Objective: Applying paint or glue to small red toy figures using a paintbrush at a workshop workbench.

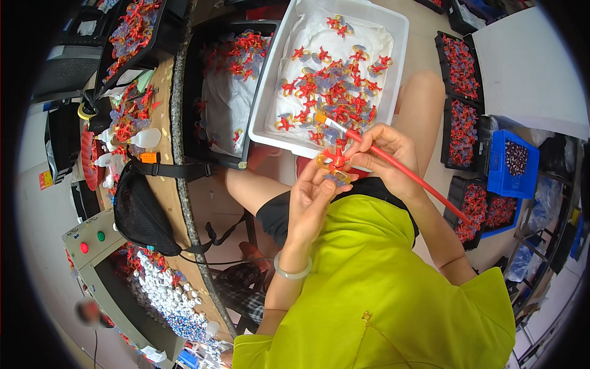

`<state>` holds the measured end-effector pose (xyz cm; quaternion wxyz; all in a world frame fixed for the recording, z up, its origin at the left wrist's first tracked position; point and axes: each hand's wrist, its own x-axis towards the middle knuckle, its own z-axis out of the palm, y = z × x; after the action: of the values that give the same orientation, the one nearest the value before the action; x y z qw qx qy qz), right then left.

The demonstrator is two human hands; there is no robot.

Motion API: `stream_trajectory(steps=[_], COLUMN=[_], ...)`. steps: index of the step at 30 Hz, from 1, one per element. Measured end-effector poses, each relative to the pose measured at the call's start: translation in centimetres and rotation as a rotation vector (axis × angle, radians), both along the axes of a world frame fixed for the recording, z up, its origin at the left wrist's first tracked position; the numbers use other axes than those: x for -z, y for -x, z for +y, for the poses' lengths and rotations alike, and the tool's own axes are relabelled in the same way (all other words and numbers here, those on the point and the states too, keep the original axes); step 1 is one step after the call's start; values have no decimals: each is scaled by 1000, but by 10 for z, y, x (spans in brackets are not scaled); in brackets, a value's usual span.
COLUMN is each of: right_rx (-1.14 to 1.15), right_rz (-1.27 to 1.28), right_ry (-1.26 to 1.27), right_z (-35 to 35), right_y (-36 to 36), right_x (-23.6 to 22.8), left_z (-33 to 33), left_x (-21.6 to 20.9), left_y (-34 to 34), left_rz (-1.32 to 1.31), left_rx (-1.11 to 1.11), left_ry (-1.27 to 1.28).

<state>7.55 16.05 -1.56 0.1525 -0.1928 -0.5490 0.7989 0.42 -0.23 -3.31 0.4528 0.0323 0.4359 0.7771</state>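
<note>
My left hand (pixel 312 198) holds a small plastic figurine (pixel 337 161), red on top with a clear yellow ring and a purplish base, between thumb and fingers. In my right hand (pixel 388 155) is a flat paintbrush (pixel 410 176) with a long red handle. Its tan bristles point up and left, apart from the figurine, over the edge of a white tray (pixel 275 136). The right fingertips are close to the figurine's red part; whether they touch it I cannot tell. Many similar figurines (pixel 335 89) lie on white cloth in that tray.
A black tray (pixel 184 98) with more figurines stands left of the white one. Beyond it, a workbench (pixel 167 203) carries white squeeze bottles (pixel 146 138), a black mesh bag (pixel 140 206) and heaped small white parts (pixel 163 289). Filled black crates (pixel 462 132) and a blue bin (pixel 513 163) are at right.
</note>
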Motion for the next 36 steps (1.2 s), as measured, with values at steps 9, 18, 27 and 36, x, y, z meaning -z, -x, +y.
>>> stream_trajectory(steps=[9,18,27,36], right_rx=[124,28,-35,-67], right_rz=[-8,-45,86,208], right_ry=[-320,-457,-730,-622], right_z=[6,7,9,6], right_y=[-5,-16,-13,-9], right_x=[-21,-35,-45,-56], left_z=[-2,-1,1,1], left_x=[9,-4,-12,-13], left_y=[-3,-2,-5,-6], left_rz=[34,185,321,394], left_rx=[-84,-139,-140,-154], left_ry=[5,29,177,151])
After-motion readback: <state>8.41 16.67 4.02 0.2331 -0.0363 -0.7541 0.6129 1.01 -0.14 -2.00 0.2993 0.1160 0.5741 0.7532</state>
